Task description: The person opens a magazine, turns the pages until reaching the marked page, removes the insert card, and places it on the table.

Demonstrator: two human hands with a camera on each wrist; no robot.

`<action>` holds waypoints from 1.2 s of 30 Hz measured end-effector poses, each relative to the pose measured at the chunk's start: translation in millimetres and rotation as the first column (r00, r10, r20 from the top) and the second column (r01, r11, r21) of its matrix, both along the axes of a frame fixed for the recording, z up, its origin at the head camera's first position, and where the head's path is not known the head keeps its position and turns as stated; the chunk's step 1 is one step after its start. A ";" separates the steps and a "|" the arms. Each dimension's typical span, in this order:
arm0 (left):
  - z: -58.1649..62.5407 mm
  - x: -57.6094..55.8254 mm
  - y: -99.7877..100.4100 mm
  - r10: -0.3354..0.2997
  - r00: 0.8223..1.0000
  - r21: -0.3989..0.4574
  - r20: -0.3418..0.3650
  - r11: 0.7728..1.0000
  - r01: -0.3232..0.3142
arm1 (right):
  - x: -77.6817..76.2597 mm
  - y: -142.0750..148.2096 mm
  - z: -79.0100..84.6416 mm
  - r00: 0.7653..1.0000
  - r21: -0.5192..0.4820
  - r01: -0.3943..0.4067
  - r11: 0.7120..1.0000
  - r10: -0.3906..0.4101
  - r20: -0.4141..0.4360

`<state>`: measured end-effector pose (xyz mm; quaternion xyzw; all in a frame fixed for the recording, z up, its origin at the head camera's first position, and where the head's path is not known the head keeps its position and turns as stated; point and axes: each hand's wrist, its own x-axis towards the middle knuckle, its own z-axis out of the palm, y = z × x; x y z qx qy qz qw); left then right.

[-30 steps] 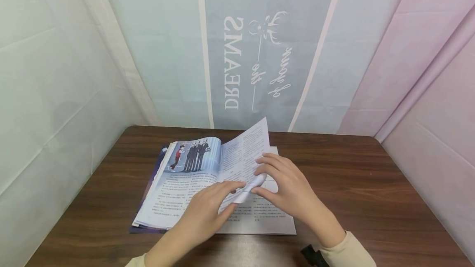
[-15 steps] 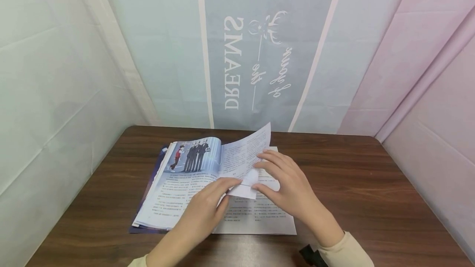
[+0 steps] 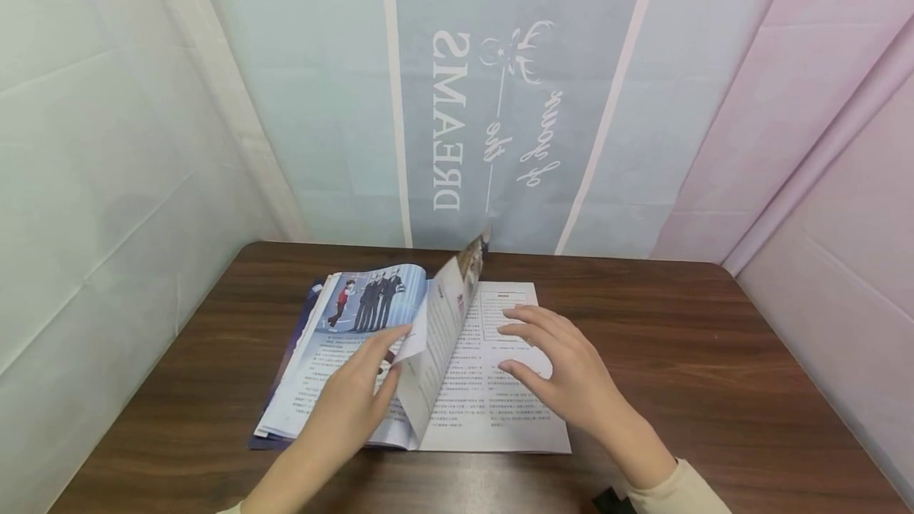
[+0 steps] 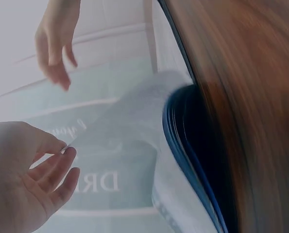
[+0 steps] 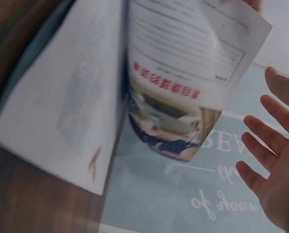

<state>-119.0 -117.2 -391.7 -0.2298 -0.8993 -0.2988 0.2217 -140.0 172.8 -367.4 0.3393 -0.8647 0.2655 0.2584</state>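
Observation:
An open magazine (image 3: 514, 419) lies on the table with one page (image 3: 437, 347) raised nearly upright at its middle. My left hand (image 3: 357, 387) pinches that page's edge between thumb and fingertips, as the left wrist view also shows. In the right wrist view the raised page (image 5: 183, 63) carries red lettering and a coloured picture at one end. My right hand (image 3: 571, 367) hovers over the right-hand side with fingers spread, holding nothing. The magazine's left side shows a drawing (image 3: 374, 300) of figures in dark suits and one in red.
The dark wood table (image 3: 685, 339) extends around the magazine. Behind it hangs a pale curtain (image 3: 343, 101) with mirrored white lettering, and cloth walls stand at both sides. A small black object (image 3: 612, 500) sits by the right sleeve.
My left hand has drawn the page leftward, from over the right side to upright near the spine. My right hand has come away from the page and stays over the right side.

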 end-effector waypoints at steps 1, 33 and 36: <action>-0.3 -0.1 -3.8 0.015 1.000 -0.004 0.004 1.000 -0.015 | 1.1 1.0 -1.8 1.000 0.005 0.001 1.000 -0.001 0.010; -21.3 10.3 -80.6 0.159 0.965 -0.111 0.210 0.984 -0.138 | 15.2 41.7 -39.8 0.967 0.267 0.039 0.963 -0.104 0.233; -21.6 10.8 -87.0 0.173 0.955 -0.130 0.240 0.981 -0.145 | 17.0 45.4 -41.4 0.960 0.280 0.016 0.960 -0.093 0.263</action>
